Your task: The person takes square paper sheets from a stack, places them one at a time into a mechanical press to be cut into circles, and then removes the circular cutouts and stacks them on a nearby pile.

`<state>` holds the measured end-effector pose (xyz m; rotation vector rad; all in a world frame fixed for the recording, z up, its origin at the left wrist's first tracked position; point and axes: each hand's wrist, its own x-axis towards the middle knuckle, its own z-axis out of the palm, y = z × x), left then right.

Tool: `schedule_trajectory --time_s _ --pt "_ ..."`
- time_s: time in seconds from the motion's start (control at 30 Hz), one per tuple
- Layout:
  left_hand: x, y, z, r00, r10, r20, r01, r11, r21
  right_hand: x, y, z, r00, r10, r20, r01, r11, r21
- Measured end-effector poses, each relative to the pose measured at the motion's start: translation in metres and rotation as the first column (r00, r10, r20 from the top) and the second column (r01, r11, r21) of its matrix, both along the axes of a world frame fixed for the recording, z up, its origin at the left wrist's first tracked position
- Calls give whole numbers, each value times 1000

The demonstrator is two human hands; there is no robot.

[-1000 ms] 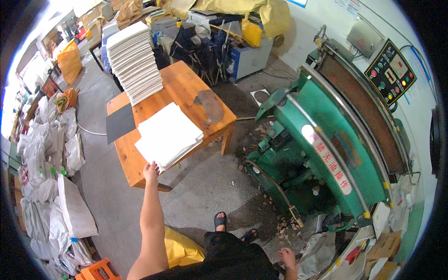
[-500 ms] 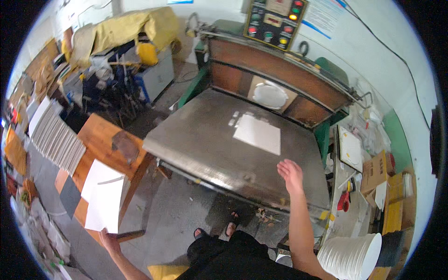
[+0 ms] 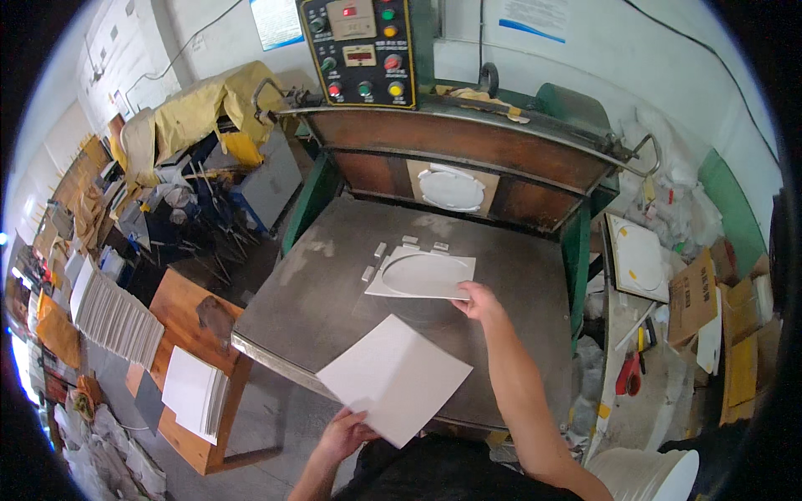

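My left hand (image 3: 345,432) is closed on the lower left edge of a plain white square cardboard sheet (image 3: 397,376), held above the front edge of the press bed (image 3: 526,367). Farther in, my right hand (image 3: 476,301) pinches the near right corner of another white cardboard sheet (image 3: 455,267) with a large round cut outline in it. That sheet is tilted, its near edge raised; whether its far edge touches the bed cannot be made out. Several small white blocks (image 3: 380,250) stand along its far and left sides. On the press's upright plate is a round white die (image 3: 451,189).
A control panel (image 3: 361,52) with lit buttons rises behind the press. At left, a wooden table (image 3: 180,292) carries a stack of white sheets (image 3: 190,388) and a row of sheets (image 3: 117,321). Red-handled scissors (image 3: 631,376) lie on the right bench, near a stack of white discs (image 3: 643,476).
My left hand has brought a white sheet from the table stack over to the press. My right hand has reached the cut sheet on the bed and gripped it, raising its near edge.
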<state>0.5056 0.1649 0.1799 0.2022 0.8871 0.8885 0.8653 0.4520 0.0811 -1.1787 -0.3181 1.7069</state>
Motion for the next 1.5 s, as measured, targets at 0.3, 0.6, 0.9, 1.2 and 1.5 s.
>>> schedule_trajectory --time_s 0.3,0.6,0.9,1.2,1.5 --pt "137 197 -87 993 118 2 -118 993 -27 105 -167 94 927 -363 97 328 908 262" --pt "160 188 -113 810 41 -585 211 910 357 125 -424 21 653 -639 406 657 745 116" --pt "257 273 -109 -227 478 -848 864 501 52 12 -420 146 602 -687 406 605 725 329" --pt "211 215 -54 594 -36 -804 777 285 561 -41 -465 135 421 -796 434 836 526 154" --pt "167 85 33 459 -715 -528 878 274 393 -65 -508 117 467 -877 116 878 475 63"
